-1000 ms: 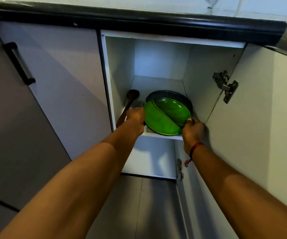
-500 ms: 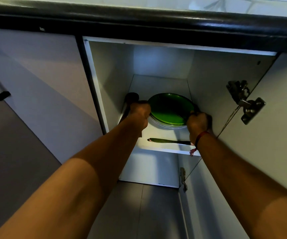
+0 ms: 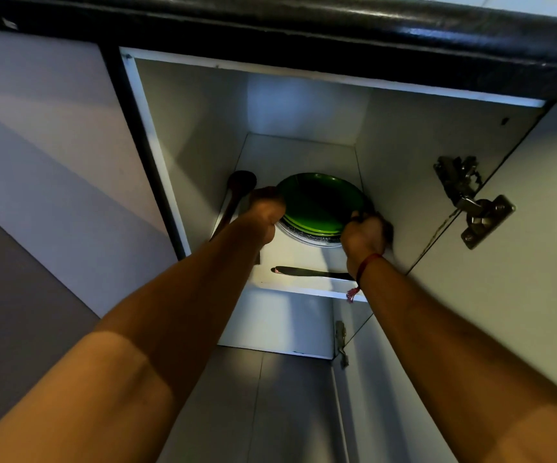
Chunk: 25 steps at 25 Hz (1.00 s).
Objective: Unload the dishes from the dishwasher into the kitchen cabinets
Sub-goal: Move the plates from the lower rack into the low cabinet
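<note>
Inside a white cabinet (image 3: 200, 135), a person's fingertips are lost behind their own knuckles: the left hand (image 3: 265, 208) curls against the left rim of the stacked green plates (image 3: 320, 202), and the right hand (image 3: 364, 235) grips the right rim, thumb on top. The plates rest on a pale dish (image 3: 303, 238) (only its front edge shows) on the upper shelf (image 3: 303, 290). One end of a dark knife (image 3: 307, 271) lying near the shelf front disappears behind the right wrist, which wears a red thread (image 3: 367, 265). A round-headed wooden spoon (image 3: 239, 190) lies along the left wall, its handle partly covered by the forearm. The open door (image 3: 521, 295) carries a metal hinge (image 3: 474, 202) beneath a glossy black countertop edge (image 3: 303, 25).
</note>
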Available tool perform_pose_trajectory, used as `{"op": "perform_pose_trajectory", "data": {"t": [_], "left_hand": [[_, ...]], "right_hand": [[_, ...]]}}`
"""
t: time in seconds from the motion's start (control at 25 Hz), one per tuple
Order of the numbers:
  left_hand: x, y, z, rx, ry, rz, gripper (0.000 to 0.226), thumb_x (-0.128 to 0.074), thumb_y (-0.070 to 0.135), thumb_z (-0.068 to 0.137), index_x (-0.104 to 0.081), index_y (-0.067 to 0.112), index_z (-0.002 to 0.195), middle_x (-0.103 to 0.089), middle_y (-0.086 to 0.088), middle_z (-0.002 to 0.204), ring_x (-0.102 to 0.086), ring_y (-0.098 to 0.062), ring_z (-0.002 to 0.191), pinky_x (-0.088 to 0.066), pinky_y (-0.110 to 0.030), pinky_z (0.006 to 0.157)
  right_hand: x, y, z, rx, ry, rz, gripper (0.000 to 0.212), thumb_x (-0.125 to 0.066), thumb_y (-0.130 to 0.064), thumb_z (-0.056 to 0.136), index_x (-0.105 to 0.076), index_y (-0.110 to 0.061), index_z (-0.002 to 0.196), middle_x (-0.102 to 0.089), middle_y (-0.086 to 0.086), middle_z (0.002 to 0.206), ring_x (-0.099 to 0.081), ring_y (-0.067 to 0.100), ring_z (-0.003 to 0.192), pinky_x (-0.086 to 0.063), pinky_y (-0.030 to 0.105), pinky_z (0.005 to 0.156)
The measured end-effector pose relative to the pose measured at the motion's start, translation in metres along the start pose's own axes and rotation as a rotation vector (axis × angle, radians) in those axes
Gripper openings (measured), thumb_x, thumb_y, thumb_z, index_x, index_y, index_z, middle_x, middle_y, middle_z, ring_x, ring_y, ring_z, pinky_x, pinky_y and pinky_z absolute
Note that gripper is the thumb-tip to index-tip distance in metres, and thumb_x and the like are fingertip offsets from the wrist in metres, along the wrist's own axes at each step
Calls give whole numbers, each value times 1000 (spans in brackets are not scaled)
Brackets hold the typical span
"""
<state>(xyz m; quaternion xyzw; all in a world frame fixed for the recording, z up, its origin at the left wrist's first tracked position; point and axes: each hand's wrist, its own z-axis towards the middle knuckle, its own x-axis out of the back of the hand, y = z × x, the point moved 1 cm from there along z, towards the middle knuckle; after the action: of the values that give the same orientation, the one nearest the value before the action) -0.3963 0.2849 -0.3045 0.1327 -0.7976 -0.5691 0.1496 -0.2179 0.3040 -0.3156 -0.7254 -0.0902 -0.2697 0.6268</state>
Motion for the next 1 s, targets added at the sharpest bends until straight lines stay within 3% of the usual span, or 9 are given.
{"op": "perform_pose_trajectory", "data": {"t": [0.12,0.2,0.28,0.36,0.6,0.72,0.8,0.92,1.0], "left_hand": [[8,-1,1,-32,-15,83,36,-50,2,93,-53,0,129,-58,-22,129,-57,-24,96,-50,-44,93],[9,1,-2,-46,-30,138,30,-49,3,94,-55,1,124,-60,-21,124,-58,-27,99,-49,-45,94],[7,2,-8,-51,-31,206,26,-49,1,94,-58,1,118,-60,-20,108,-57,-26,90,-52,-44,79],[6,2,-10,-63,-23,213,25,-51,-1,91,-58,2,115,-58,-14,96,-53,-20,79,-45,-32,62],[0,-5,-19,-68,11,199,21,-58,6,91,-61,9,111,-61,-12,97,-53,-18,77,-44,-26,61],[-1,-4,-36,-172,78,179,33,-54,3,94,-55,7,127,-61,-14,118,-56,-23,108,-42,-21,83],[0,-7,-48,-285,170,170,30,-54,1,94,-57,4,123,-59,-17,125,-51,-27,120,-37,-23,92],[1,-20,-64,-466,199,351,19,-58,0,85,-65,9,100,-64,-10,94,-61,-28,98,-48,-31,85],[3,-29,-75,-539,239,473,33,-61,8,84,-64,12,117,-65,-11,109,-60,-29,104,-51,-37,89]], "right_hand": [[-7,6,3,-57,-19,-14,38,-40,-36,101,-59,-8,120,-60,20,121,-53,38,116,-42,42,101],[-9,10,4,-41,-8,-78,39,-38,-37,101,-61,-11,118,-60,21,120,-52,39,116,-39,46,105],[-9,10,2,7,1,-164,41,-34,-36,102,-63,-12,115,-62,21,117,-53,40,115,-37,50,105],[-8,9,1,37,-11,-181,42,-32,-36,103,-64,-11,114,-63,21,115,-54,40,113,-36,51,106],[-4,9,-6,198,18,-234,34,-37,-33,99,-64,-12,108,-64,20,109,-56,40,111,-42,51,98],[5,10,-27,409,67,-312,31,-42,-23,98,-58,-11,121,-60,17,121,-48,36,120,-38,46,96],[9,12,-42,487,78,-307,40,-44,-20,98,-49,-13,137,-52,13,136,-39,33,130,-36,47,99],[8,17,-64,519,80,-241,49,-48,-19,97,-41,-12,144,-48,10,144,-32,30,138,-33,47,104],[7,21,-80,519,67,-216,52,-50,-19,97,-36,-11,147,-45,9,146,-30,29,140,-30,48,107]]}}
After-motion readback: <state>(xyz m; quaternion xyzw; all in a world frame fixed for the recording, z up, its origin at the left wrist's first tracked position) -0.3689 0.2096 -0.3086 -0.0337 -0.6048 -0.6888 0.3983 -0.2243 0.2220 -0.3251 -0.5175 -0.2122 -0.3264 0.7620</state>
